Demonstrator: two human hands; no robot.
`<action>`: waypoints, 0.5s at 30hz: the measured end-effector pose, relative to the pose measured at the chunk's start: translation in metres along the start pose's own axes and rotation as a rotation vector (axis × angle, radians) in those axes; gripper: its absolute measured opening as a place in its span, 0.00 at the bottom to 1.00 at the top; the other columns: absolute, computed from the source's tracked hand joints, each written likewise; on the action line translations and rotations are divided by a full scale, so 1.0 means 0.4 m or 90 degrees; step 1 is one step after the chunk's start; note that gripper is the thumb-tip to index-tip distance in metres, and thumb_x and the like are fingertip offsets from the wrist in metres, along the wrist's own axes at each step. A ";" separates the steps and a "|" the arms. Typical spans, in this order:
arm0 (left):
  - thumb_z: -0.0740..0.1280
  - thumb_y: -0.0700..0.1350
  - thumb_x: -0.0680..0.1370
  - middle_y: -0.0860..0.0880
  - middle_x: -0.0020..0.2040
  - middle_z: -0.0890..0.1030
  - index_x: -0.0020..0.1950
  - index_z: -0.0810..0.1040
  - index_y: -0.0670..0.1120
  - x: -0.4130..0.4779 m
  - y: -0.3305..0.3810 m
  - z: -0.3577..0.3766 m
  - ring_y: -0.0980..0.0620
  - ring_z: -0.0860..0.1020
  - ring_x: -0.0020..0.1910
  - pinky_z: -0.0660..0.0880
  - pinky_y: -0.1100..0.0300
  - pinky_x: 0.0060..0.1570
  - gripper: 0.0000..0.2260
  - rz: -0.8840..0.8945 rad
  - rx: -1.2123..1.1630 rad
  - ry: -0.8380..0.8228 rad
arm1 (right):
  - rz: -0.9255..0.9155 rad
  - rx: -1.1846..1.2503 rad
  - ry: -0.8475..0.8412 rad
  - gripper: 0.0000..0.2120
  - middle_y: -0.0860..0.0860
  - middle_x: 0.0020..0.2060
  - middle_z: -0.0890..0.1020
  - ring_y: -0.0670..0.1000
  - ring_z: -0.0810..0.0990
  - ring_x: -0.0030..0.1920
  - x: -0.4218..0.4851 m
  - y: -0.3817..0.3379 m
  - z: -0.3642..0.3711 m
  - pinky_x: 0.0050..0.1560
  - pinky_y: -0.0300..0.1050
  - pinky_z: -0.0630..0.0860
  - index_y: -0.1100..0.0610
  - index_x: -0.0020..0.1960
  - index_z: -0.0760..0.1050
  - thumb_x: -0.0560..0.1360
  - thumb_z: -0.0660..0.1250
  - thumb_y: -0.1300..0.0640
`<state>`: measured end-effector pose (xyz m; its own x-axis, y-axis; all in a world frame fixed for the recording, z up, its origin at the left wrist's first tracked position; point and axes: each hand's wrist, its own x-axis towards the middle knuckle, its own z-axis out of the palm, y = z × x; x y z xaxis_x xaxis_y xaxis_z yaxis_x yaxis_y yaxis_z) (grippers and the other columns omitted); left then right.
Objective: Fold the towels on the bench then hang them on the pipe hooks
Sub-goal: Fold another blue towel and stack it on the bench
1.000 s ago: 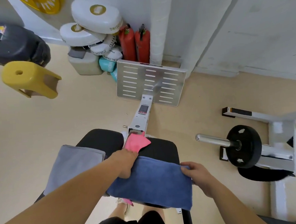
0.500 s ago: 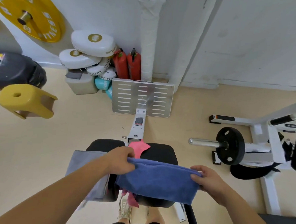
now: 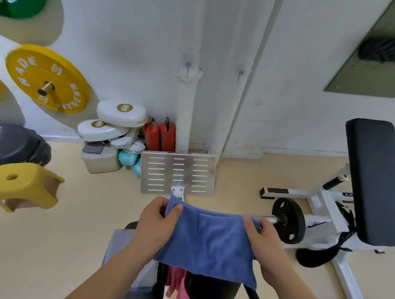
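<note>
The blue towel [image 3: 207,243] looks like soft, matt terry cloth; the slotted footplate [image 3: 178,172] is shiny bare metal.

"FITNESS" printed on yellow weight plate [image 3: 48,78], "BOXING" seen inverted on white pad [image 3: 122,113], "STARLIGHT", possibly, on lower pad [image 3: 125,141]

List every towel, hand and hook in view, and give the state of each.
blue towel: folded, lifted off the bench, held by its top corners
left hand: pinching the blue towel's left corner
right hand: pinching its right corner
grey towel: draped over the bench's left side
pink towel: hanging crumpled off the bench
pipe hooks: bare, nothing hung yet
</note>
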<state>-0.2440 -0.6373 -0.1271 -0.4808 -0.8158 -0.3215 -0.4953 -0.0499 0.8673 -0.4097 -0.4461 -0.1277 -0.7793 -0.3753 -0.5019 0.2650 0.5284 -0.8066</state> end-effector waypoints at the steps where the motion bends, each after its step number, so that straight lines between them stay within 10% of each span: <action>1: 0.70 0.51 0.78 0.50 0.41 0.83 0.44 0.79 0.48 -0.020 0.009 0.005 0.51 0.81 0.42 0.76 0.59 0.42 0.08 0.014 -0.007 -0.006 | -0.015 0.009 -0.008 0.18 0.62 0.47 0.81 0.53 0.80 0.44 -0.019 -0.011 0.025 0.52 0.60 0.81 0.57 0.51 0.74 0.79 0.67 0.41; 15: 0.68 0.46 0.81 0.59 0.46 0.82 0.55 0.84 0.59 -0.217 0.073 0.146 0.58 0.80 0.45 0.77 0.66 0.47 0.09 0.132 -0.055 -0.103 | -0.029 0.248 -0.143 0.06 0.63 0.47 0.87 0.61 0.87 0.51 -0.113 -0.030 0.061 0.54 0.57 0.83 0.63 0.52 0.83 0.80 0.69 0.62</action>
<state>-0.2590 -0.5345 -0.0960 -0.6787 -0.7108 -0.1845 -0.3143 0.0540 0.9478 -0.3637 -0.4539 -0.1029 -0.6639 -0.5701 -0.4840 0.4608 0.1979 -0.8651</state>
